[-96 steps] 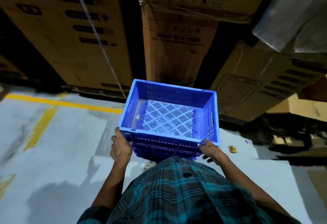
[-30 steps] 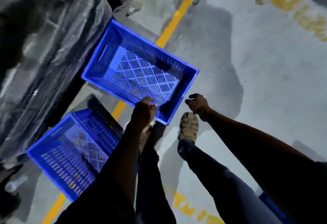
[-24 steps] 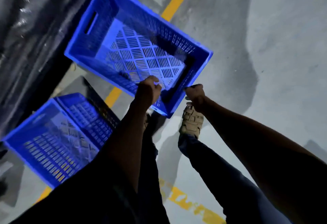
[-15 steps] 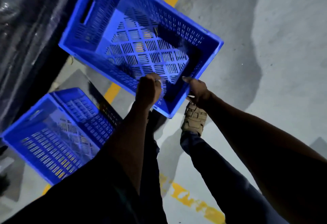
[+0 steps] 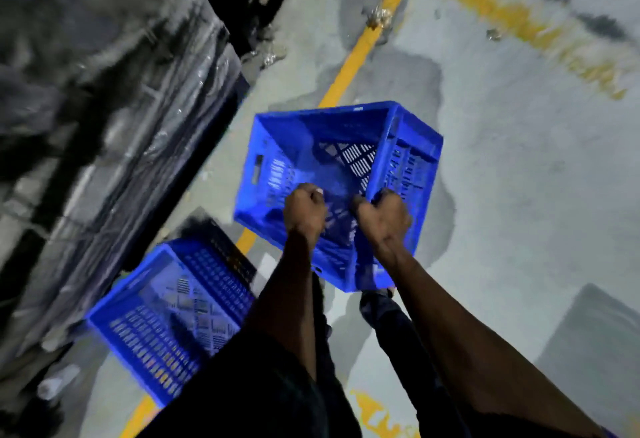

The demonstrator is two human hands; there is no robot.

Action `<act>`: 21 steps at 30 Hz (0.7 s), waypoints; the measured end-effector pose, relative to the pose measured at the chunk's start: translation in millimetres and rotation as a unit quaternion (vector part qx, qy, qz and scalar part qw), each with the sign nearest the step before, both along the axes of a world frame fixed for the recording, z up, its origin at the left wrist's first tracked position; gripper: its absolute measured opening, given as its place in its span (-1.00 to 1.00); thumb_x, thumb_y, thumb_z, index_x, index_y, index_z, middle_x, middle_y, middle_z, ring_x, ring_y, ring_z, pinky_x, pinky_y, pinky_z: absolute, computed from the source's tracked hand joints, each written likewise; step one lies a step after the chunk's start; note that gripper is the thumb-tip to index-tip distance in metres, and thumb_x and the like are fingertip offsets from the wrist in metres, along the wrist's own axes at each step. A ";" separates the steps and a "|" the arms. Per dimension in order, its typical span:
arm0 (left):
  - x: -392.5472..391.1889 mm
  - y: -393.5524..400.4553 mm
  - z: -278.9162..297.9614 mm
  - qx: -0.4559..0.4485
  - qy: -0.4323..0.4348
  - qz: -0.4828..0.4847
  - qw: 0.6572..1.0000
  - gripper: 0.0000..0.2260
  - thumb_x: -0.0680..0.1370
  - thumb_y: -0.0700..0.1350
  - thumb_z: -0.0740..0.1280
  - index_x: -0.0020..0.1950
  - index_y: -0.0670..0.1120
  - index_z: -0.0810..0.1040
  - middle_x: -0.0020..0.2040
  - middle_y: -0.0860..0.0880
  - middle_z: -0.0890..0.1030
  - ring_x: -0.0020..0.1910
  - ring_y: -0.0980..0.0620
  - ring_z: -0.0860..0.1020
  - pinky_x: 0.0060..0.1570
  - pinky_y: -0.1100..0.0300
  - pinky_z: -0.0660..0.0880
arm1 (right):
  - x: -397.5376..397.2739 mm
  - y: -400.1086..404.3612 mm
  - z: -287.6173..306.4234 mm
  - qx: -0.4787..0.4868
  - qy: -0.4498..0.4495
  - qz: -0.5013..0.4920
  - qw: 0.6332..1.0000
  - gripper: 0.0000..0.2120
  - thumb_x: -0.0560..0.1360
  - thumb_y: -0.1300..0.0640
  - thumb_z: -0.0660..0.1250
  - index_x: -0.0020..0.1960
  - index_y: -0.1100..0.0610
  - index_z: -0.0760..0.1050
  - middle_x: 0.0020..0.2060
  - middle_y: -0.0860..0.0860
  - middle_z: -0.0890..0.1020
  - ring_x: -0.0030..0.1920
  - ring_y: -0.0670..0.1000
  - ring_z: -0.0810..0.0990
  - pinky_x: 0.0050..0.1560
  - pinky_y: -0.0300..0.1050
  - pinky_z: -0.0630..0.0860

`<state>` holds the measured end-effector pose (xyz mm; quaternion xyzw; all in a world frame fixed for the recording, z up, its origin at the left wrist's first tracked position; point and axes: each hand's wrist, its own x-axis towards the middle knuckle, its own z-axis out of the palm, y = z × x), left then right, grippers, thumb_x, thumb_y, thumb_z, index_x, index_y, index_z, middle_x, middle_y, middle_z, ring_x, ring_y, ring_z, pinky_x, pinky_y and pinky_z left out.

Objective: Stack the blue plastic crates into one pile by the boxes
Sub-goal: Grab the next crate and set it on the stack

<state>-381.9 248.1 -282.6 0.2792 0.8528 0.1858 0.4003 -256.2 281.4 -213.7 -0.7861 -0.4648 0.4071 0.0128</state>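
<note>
A blue plastic crate (image 5: 311, 146) hangs tilted above the floor, its open side turned toward me. My left hand (image 5: 305, 210) grips its near rim. My right hand (image 5: 382, 217) grips the same rim at the near right corner. A second blue crate (image 5: 166, 320) stands on the floor at the lower left, beside the dark wrapped load. No cardboard boxes show in this view.
A dark pallet load wrapped in plastic film (image 5: 104, 108) fills the left side. A yellow floor line (image 5: 360, 53) runs from top centre down under the crates. My legs (image 5: 398, 333) stand below the held crate. Grey concrete floor (image 5: 536, 195) spreads to the right.
I turned from the cardboard boxes to the crates on the floor. Both hands took the far crate's near rim and lifted it, tipping its open side toward me.
</note>
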 end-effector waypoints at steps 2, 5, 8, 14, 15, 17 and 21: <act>7.1 6.6 33.2 0.016 -0.007 0.000 1.000 -0.82 0.56 -0.18 0.29 0.06 -0.19 0.65 0.04 -0.25 0.69 0.07 -0.21 0.63 0.12 0.06 0.44 | 3.7 -4.1 33.2 0.022 -0.036 0.029 0.999 -0.71 0.41 -0.06 0.39 -0.09 0.18 0.56 -0.10 0.23 0.69 0.00 0.27 0.62 0.03 0.01 0.47; 16.9 4.0 79.4 0.028 -0.031 -0.027 0.999 -0.81 0.57 -0.17 0.29 0.10 -0.15 0.65 0.07 -0.20 0.69 0.09 -0.17 0.63 0.09 0.09 0.47 | 21.7 -13.4 89.5 0.053 -0.088 0.070 0.992 -0.71 0.39 -0.06 0.37 -0.09 0.17 0.56 -0.13 0.24 0.69 -0.02 0.28 0.64 -0.01 0.01 0.50; 22.4 -14.0 123.4 0.034 -0.045 -0.049 0.997 -0.81 0.55 -0.20 0.30 0.10 -0.15 0.65 0.07 -0.20 0.69 0.09 -0.18 0.63 0.06 0.06 0.51 | 36.1 -23.7 156.4 0.068 -0.126 0.087 0.986 -0.69 0.36 -0.04 0.35 -0.05 0.18 0.59 -0.11 0.27 0.68 -0.01 0.31 0.64 -0.05 -0.01 0.49; 20.4 -81.4 193.9 0.026 -0.076 -0.070 0.994 -0.87 0.50 -0.21 0.33 -0.03 -0.10 0.65 0.00 -0.17 0.70 0.01 -0.18 0.65 0.04 0.00 0.56 | 64.8 -60.0 297.9 0.120 -0.159 0.127 0.972 -0.74 0.30 0.07 0.40 -0.07 0.19 0.57 -0.17 0.29 0.66 -0.09 0.33 0.63 -0.22 -0.04 0.33; 20.7 -91.0 204.4 0.029 -0.081 -0.073 0.994 -0.89 0.50 -0.19 0.33 -0.05 -0.07 0.64 -0.02 -0.16 0.71 -0.01 -0.17 0.65 0.03 -0.02 0.57 | 72.6 -69.1 320.1 0.132 -0.166 0.134 0.968 -0.70 0.29 0.03 0.39 -0.06 0.18 0.58 -0.16 0.29 0.66 -0.08 0.33 0.63 -0.22 -0.02 0.37; 19.2 -110.1 215.5 0.040 -0.078 -0.093 0.992 -0.88 0.51 -0.14 0.32 -0.05 -0.09 0.65 -0.05 -0.17 0.71 -0.04 -0.17 0.66 0.00 -0.01 0.58 | 87.8 -89.1 357.2 0.157 -0.171 0.144 0.962 -0.65 0.24 -0.06 0.32 -0.11 0.16 0.55 -0.19 0.27 0.66 -0.09 0.32 0.63 -0.23 0.01 0.40; -4.0 -137.5 236.3 0.068 -0.069 -0.078 0.992 -0.91 0.52 -0.20 0.36 -0.07 -0.16 0.66 -0.05 -0.22 0.71 -0.03 -0.19 0.67 -0.02 0.03 0.55 | 111.5 -129.2 420.3 0.201 -0.149 0.124 0.960 -0.78 0.19 -0.05 0.23 -0.29 0.07 0.32 -0.32 0.20 0.63 -0.17 0.28 0.62 -0.27 -0.04 0.25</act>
